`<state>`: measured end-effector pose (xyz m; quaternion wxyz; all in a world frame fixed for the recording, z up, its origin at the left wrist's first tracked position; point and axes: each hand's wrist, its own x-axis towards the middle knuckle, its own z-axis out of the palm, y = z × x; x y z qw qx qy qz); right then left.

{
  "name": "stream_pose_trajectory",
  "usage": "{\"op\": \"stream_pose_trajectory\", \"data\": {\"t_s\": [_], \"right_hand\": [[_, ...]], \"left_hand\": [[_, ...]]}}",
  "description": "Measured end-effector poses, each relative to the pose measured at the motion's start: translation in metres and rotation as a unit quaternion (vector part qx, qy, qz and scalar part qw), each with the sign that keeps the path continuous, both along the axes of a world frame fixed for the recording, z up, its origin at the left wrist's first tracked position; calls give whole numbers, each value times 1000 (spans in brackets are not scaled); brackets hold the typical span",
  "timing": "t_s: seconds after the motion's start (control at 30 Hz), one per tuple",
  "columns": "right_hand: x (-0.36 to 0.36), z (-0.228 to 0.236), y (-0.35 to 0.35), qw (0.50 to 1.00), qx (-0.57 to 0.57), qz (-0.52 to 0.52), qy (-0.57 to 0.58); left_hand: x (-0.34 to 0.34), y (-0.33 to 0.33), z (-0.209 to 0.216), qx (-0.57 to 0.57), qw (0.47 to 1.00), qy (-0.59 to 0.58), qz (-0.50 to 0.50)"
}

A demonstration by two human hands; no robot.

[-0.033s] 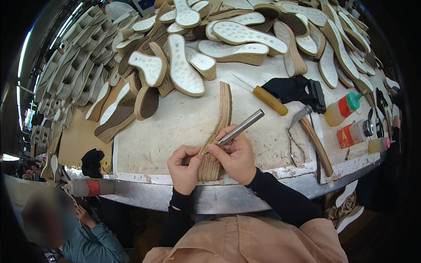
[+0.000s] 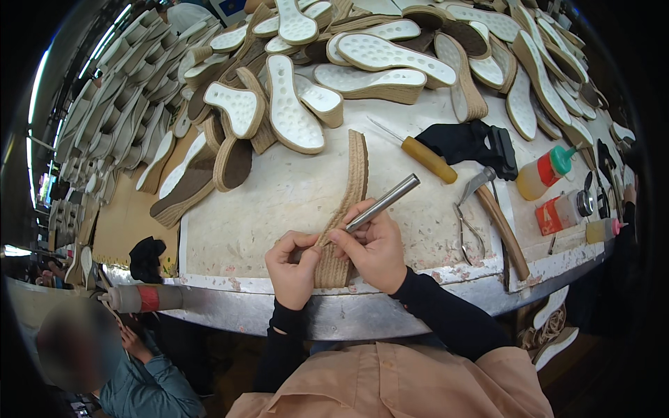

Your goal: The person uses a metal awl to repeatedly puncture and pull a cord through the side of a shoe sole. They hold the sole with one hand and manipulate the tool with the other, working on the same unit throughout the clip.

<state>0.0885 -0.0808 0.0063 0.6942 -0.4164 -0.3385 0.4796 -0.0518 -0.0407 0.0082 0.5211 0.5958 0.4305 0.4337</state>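
Note:
A wedge shoe sole wrapped in braided jute rope stands on its side at the table's near edge, its thin end pointing away from me. My left hand is closed in a pinch on the rope at the sole's upper left edge. Beside it, my right hand holds a shiny metal rod-like tool, slanting up to the right. Thumb and finger of that hand also press together at the same spot on the rope. Whatever lies between the two sets of fingertips is too small to make out.
Wedge soles with white dimpled tops pile up at the back. An awl, a black cloth, pincers and a hammer lie at right, near a green-capped bottle. Another person sits at lower left.

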Motion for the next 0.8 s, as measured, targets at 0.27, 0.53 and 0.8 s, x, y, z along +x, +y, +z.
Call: {"op": "stream_pose_trajectory", "data": {"t_s": [0.27, 0.53, 0.8], "right_hand": [[5, -2, 6, 1000, 15, 1, 3], [4, -4, 7, 999, 26, 1, -32], [2, -1, 7, 999, 21, -11, -46]], "left_hand": [[2, 5, 1, -4, 1000, -7, -3], [1, 5, -1, -14, 1000, 3, -7], [0, 6, -2, -8, 1000, 10, -7]]}}
